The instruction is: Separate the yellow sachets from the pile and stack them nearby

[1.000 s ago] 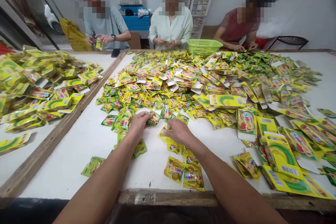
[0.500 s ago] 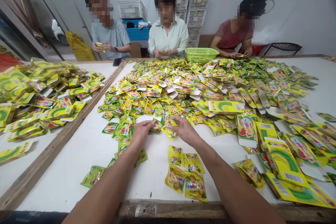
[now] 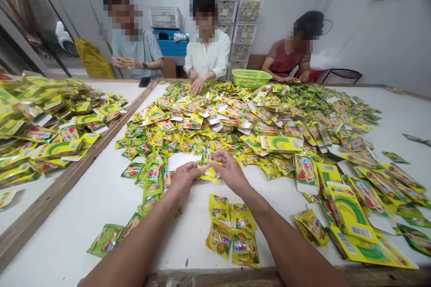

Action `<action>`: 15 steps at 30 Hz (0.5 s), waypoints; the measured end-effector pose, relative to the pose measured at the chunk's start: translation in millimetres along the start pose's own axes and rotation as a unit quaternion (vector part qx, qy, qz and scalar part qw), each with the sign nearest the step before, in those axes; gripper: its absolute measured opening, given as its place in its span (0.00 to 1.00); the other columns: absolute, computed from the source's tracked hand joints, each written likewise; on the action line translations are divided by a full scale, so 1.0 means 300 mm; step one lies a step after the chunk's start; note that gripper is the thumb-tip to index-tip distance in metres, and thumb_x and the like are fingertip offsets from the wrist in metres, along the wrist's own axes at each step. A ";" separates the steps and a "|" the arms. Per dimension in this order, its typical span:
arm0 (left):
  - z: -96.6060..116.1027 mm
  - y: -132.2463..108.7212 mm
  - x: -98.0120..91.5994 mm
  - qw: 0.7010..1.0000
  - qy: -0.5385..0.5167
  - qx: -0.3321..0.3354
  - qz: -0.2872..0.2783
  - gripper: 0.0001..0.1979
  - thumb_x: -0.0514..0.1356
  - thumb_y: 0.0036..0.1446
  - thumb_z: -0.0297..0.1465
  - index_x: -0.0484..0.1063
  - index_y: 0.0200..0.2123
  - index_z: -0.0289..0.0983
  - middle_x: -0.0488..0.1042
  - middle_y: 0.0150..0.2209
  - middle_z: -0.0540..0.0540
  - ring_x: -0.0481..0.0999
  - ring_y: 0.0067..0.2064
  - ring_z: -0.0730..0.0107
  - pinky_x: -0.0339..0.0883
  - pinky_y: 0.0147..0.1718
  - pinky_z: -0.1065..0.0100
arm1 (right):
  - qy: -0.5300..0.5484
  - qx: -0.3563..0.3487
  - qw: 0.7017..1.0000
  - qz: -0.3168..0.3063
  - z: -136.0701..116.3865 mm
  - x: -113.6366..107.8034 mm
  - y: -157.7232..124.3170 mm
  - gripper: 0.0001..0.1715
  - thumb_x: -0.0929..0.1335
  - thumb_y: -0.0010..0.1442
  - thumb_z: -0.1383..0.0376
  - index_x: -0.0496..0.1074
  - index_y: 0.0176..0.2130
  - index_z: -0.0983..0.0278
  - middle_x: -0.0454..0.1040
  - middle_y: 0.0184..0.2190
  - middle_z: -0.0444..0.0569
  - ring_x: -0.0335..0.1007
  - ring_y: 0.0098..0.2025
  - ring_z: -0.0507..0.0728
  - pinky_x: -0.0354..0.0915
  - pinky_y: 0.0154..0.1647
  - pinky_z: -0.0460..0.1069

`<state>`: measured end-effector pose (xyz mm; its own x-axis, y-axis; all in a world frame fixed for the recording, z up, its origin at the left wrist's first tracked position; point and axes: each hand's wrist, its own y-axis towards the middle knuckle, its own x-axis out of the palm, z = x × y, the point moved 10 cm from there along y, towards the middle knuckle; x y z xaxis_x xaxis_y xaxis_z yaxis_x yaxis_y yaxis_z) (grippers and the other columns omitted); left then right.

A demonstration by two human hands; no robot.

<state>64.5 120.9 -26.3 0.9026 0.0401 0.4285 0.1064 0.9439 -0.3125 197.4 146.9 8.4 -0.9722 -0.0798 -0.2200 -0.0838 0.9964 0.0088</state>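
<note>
Between my two hands is a small yellow candy packet (image 3: 211,175). The fingertips of my left hand (image 3: 183,181) pinch its left side, and those of my right hand (image 3: 232,172) close on its right side. Left of my left hand runs a column of green watermelon-print packets (image 3: 153,188), partly covered by my forearm. Yellow pineapple-print packets (image 3: 232,228) lie in a small block of two rows on the white table (image 3: 188,242), between my forearms.
A large heap of packets and flat boxes (image 3: 229,116) spreads ahead. More yellow boxes (image 3: 353,215) lie at right. A wooden strip (image 3: 74,179) separates another box pile (image 3: 50,125). Three people sit opposite, near a green basket (image 3: 251,78).
My hands have come together on the yellow packet; the red-and-green packet at my left fingertips is gone from there. The middle person's hand now reaches onto the heap. The view has shifted slightly.
</note>
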 end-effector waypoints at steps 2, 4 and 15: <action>0.013 -0.008 0.002 1.000 0.003 0.014 0.012 0.17 0.72 0.31 0.31 0.72 0.27 0.34 0.72 0.23 0.52 0.72 0.26 0.73 0.69 0.28 0.71 | 0.012 0.030 0.999 0.002 0.014 -0.009 -0.005 0.28 0.71 0.44 0.53 0.65 0.42 0.63 0.71 0.33 0.46 0.66 0.31 0.52 0.63 0.32 0.48; 0.016 -0.017 -0.004 0.999 0.007 0.017 0.031 0.17 0.71 0.29 0.31 0.71 0.26 0.35 0.73 0.23 0.51 0.73 0.27 0.72 0.69 0.29 0.71 | 0.042 0.051 0.997 -0.048 0.023 0.022 -0.018 0.28 0.72 0.43 0.53 0.69 0.41 0.64 0.72 0.31 0.46 0.67 0.30 0.53 0.63 0.30 0.48; 0.017 -0.004 -0.051 0.992 0.099 0.004 0.075 0.23 0.72 0.26 0.41 0.72 0.27 0.34 0.74 0.20 0.50 0.72 0.21 0.74 0.67 0.22 0.74 | -0.119 -0.041 0.987 0.101 -0.078 -0.156 0.005 0.17 0.65 0.54 0.53 0.72 0.37 0.63 0.74 0.29 0.47 0.68 0.30 0.56 0.64 0.29 0.48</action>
<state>48.4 120.7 -28.2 0.9723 0.1153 0.2032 -0.0371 0.9350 -0.3528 237.7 151.6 41.6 -0.8931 0.1386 -0.4279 0.0795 0.9850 0.1531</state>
